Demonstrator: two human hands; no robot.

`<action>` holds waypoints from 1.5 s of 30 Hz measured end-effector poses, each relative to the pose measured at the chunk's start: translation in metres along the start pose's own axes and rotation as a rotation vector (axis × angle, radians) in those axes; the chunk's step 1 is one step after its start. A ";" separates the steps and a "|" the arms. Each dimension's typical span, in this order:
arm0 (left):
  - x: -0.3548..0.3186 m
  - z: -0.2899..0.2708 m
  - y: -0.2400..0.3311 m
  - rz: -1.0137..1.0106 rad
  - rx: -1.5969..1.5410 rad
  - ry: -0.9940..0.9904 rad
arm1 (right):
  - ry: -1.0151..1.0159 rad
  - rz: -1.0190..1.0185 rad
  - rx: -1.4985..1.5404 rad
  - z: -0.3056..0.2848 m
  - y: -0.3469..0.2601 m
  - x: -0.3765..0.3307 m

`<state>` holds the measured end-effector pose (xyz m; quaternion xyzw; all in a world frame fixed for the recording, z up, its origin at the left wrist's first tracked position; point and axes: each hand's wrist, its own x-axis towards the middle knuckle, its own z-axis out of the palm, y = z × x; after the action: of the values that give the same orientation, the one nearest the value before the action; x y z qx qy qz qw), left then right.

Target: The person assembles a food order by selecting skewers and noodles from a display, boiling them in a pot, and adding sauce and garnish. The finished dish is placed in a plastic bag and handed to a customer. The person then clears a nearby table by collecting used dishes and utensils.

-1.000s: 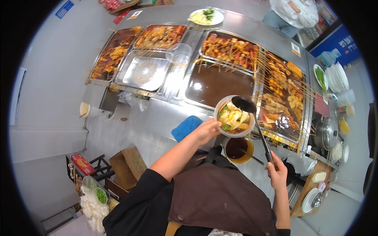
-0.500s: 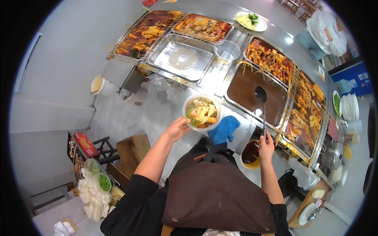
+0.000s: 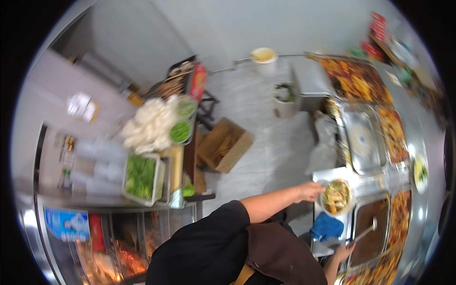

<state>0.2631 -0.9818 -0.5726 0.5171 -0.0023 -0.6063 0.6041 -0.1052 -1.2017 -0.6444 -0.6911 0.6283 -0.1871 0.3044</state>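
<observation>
A round plastic bowl (image 3: 349, 200) of food, with pale strips and some green in it, stands on the light metal ledge. My left hand (image 3: 308, 191) reaches to its left rim, fingertips at the edge; blur hides whether they grip it. My right hand (image 3: 343, 252) is closed round the handle of a ladle (image 3: 365, 232). The ladle's head is over a rectangular tray of brown broth (image 3: 368, 221). A crumpled blue cloth (image 3: 327, 227) lies on the ledge just below the bowl.
Trays of skewered food (image 3: 357, 80) line the counter at right, around an empty metal tray (image 3: 365, 142). A cardboard box (image 3: 237, 154) and a white bucket (image 3: 263, 57) sit on the floor. At left are a tub of leafy greens (image 3: 141, 178) and a lit glass case (image 3: 128, 237).
My view has swung left, so the trays now sit at the right and the left-hand table shows more. The ladle remains in my right hand; my left hand stays beside the bowl.
</observation>
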 end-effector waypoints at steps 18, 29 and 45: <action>-0.674 -0.531 -0.020 0.421 0.489 2.185 | -0.668 -0.760 0.182 0.174 -0.336 -0.234; -0.925 -0.805 -0.017 -0.487 0.831 2.224 | -1.149 -0.370 -0.072 0.283 -0.421 -0.425; -0.959 -0.782 0.067 0.195 0.833 2.416 | -1.209 -0.133 -0.080 0.324 -0.429 -0.469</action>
<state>0.5506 0.1913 -0.2954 0.8833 0.3184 0.3392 0.0575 0.3600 -0.6704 -0.5463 -0.7235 0.3063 0.2437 0.5686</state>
